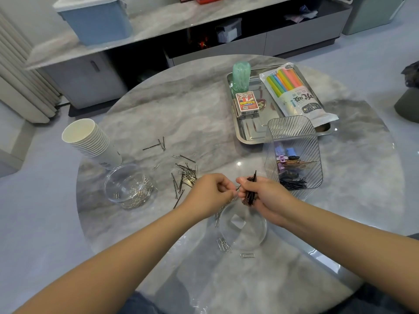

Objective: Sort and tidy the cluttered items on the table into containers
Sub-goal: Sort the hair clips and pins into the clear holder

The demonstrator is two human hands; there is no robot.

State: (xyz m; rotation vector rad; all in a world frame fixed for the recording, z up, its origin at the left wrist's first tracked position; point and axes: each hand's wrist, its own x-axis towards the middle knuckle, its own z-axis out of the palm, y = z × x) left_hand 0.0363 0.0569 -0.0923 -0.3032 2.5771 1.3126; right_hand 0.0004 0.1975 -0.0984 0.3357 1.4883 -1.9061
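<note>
Black hairpins (251,189) fill the curled right hand (263,196), while the left hand (212,193) pinches one pin's end.

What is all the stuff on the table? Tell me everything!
paper cups: one stack, white, table's left
round bowl: one, clear, holds silver pins, below the cups
loose hairpins and clips: many, black and silver, table's middle
shallow dish: one, clear, under the hands
ribbed bin: one, clear, holds hairpins and clips, right
metal tray: one, silver, far right
straw pack: one, multicoloured, on tray
card box: one, red-white, on tray
green bag: one, on tray
left hand: pinches a pin
right hand: grips black hairpin bundle
</note>
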